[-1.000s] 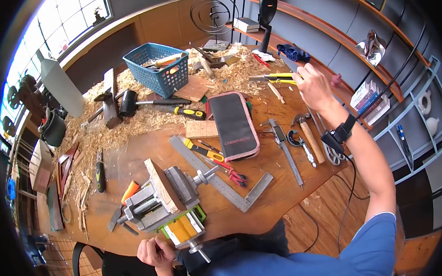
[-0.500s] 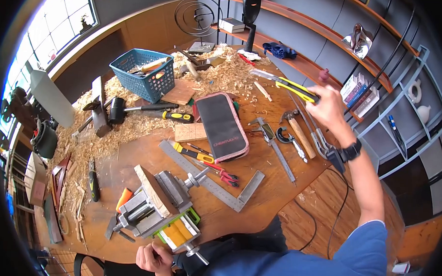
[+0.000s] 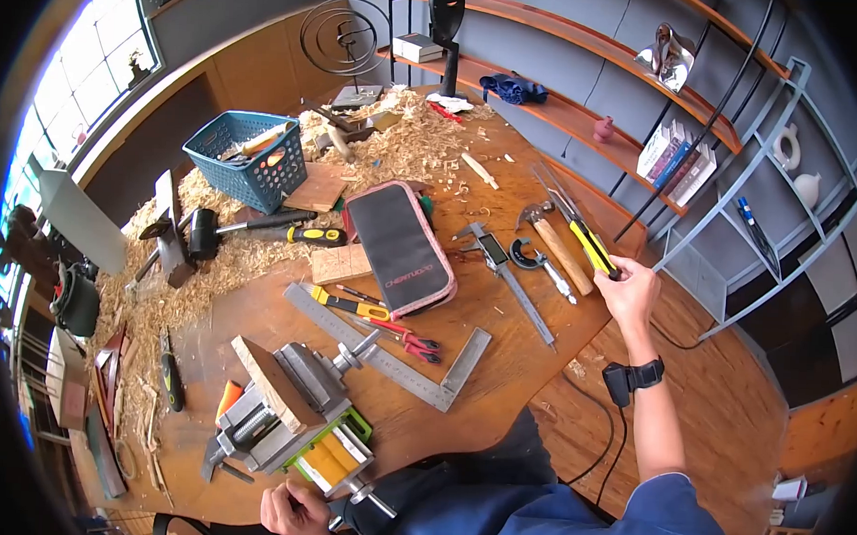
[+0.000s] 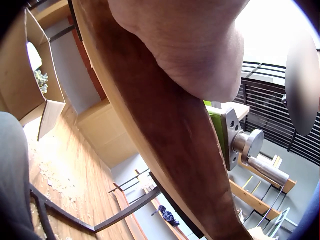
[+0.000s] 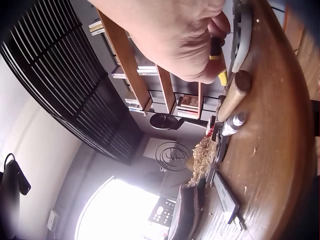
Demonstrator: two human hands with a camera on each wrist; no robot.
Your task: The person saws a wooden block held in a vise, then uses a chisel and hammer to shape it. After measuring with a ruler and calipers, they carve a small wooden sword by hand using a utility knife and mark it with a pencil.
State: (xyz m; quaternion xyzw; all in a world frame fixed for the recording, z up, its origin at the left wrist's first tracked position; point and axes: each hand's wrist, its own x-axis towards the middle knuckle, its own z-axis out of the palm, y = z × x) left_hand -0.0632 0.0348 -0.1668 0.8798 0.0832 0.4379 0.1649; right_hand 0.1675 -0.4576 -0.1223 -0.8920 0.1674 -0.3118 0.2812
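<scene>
In the head view the right hand (image 3: 628,289) pinches the end of a yellow-and-black utility knife (image 3: 590,244) over the table's right edge, beside a wooden-handled hammer (image 3: 561,254). The right wrist view shows that hand (image 5: 180,40) gripping the knife's yellow-and-black end (image 5: 222,76) near the hammer handle (image 5: 235,95). The left hand (image 3: 295,513), fingers curled and no object visible in it, is at the table's front edge by the vise (image 3: 294,386), which clamps a wooden board (image 3: 275,385). Only the base of the left hand (image 4: 185,45) shows in the left wrist view.
A blue basket (image 3: 251,162) and wood shavings (image 3: 405,142) lie at the back. On the table are a black case (image 3: 401,249), a caliper (image 3: 514,283), a micrometer (image 3: 543,270), a steel square (image 3: 414,382), pliers (image 3: 408,339) and a mallet (image 3: 203,234). Shelves (image 3: 569,123) stand behind.
The right hand has moved from the shavings side down to the table's right edge, carrying the yellow knife and turning it. The head view has shifted; the left hand stays by the vise.
</scene>
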